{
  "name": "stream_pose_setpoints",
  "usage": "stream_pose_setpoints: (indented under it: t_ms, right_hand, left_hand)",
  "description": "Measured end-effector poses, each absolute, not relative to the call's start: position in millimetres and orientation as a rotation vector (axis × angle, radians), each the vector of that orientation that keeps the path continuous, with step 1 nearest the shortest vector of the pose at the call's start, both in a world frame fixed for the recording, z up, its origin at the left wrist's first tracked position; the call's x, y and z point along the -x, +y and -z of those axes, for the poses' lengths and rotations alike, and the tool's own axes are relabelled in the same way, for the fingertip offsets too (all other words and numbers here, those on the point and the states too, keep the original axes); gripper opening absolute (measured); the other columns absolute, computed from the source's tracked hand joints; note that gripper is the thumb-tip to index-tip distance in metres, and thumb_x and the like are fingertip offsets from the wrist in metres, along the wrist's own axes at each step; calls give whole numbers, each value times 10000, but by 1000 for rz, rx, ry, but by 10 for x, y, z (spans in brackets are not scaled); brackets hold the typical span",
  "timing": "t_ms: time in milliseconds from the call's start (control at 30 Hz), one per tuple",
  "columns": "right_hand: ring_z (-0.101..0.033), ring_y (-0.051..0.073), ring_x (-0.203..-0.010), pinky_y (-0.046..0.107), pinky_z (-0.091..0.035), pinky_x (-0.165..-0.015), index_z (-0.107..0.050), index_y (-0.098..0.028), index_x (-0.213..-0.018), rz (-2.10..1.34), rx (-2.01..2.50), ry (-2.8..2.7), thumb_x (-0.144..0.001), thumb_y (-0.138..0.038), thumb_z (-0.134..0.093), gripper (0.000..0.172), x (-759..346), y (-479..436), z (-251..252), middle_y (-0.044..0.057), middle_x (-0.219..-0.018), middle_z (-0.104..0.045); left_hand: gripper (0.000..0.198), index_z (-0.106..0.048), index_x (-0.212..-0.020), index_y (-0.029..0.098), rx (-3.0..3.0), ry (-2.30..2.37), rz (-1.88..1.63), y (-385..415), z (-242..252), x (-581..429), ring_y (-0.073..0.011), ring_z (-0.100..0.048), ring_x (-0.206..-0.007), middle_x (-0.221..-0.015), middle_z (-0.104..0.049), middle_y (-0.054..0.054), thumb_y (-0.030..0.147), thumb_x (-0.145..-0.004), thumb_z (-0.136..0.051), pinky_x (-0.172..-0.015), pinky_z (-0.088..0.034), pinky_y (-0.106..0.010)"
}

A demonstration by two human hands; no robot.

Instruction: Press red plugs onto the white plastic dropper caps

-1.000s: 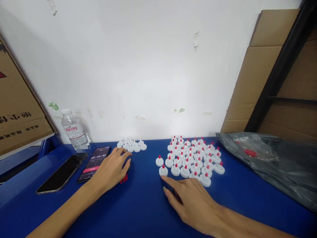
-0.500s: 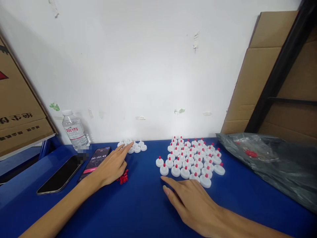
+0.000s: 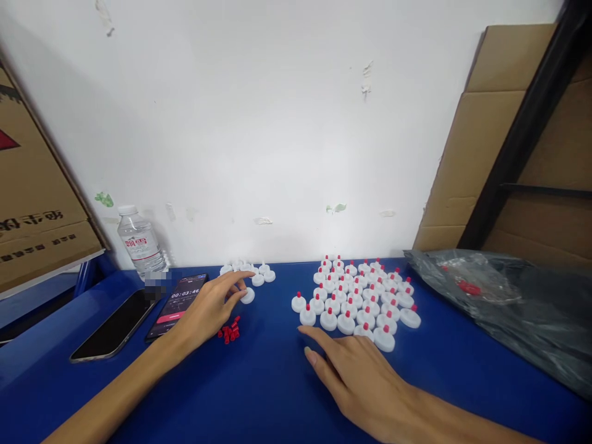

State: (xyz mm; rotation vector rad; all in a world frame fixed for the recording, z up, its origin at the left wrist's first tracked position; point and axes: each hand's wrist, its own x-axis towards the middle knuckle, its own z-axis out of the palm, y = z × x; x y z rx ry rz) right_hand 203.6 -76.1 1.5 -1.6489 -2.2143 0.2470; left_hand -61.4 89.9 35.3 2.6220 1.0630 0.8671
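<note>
My left hand (image 3: 210,308) reaches forward over the blue table (image 3: 272,382). Its thumb and fingertips close on one plain white cap (image 3: 248,296), which lies a little in front of a small cluster of plain white caps (image 3: 252,271) by the wall. A small heap of red plugs (image 3: 230,331) lies just right of that hand. My right hand (image 3: 365,376) rests flat on the table with its fingers spread and holds nothing. Its index finger points at the near edge of a large group of white caps with red plugs fitted (image 3: 358,296).
Two phones lie at the left, one dark (image 3: 113,327) and one showing a running timer (image 3: 178,299). A water bottle (image 3: 139,243) stands by the wall. A dark plastic bag (image 3: 509,302) covers the table's right side. Cardboard boxes (image 3: 32,203) stand at both sides.
My left hand stretched forward to the cluster of plain caps and drew one cap back towards me, uncovering the red plugs. My right hand stayed in place.
</note>
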Motion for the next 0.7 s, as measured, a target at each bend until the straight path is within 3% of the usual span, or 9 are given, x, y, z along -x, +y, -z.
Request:
stream_pose_setpoints:
  t_ms: [100, 267, 367, 467, 567, 700]
  right_hand:
    - [-714, 289, -778, 400, -491, -740, -409, -287, -1533, -220, 1653, -2223, -1091, -427, -334, 470, -2026, -767, -34, 50, -866, -731]
    - [-706, 336, -863, 425, -486, -766, -224, -238, -1610, -273, 1721, -2208, -1041, -531, -458, 681, -2008, -774, -32, 76, -924, -729]
    - [-703, 316, -909, 378, -450, -759, -413, -286, -1478, -337, 1631, -2206, -1029, -515, -510, 514, -2012, -779, -60, 48, -1001, -733]
    - [-676, 240, -751, 313, -372, -657, -564, -275, -1214, -409, 1517, -2251, -1022, -461, -535, 269, -2018, -793, -114, -15, -856, -701]
    - [-590, 191, -620, 291, -304, -602, -558, -259, -1148, -443, 1478, -2255, -1016, -447, -538, 230, -2019, -815, -165, -50, -726, -621]
    - [-543, 175, -620, 284, -284, -610, -565, -251, -1092, -457, 1462, -2259, -1028, -474, -509, 238, -2021, -826, -197, -47, -725, -586]
  left_hand:
    - [286, -624, -1293, 239, -2583, 936, -928, 704, -407, 523, -175, -686, -865, -994, -706, -29, 259, -1024, -529, -830, -569, -322]
    - [245, -642, -1246, 257, -2568, 508, -930, 294, -332, 311, -143, -664, -873, -987, -694, -21, 178, -1031, -555, -801, -543, -258]
    - [215, -660, -1177, 247, -2524, 390, -872, 118, -285, 224, -134, -665, -890, -1021, -691, -27, 133, -1024, -559, -808, -539, -235]
    - [241, -660, -1170, 251, -2494, 339, -849, 31, -312, 201, -125, -667, -905, -1027, -688, -19, 97, -1015, -559, -817, -533, -218]
    - [209, -665, -1128, 241, -2472, 353, -876, -8, -360, 207, -125, -662, -874, -984, -694, -11, 95, -1004, -582, -792, -530, -214]
    - [202, -655, -1150, 240, -2507, 340, -862, -32, -369, 200, -126, -668, -877, -997, -692, -18, 117, -1016, -569, -792, -538, -211]
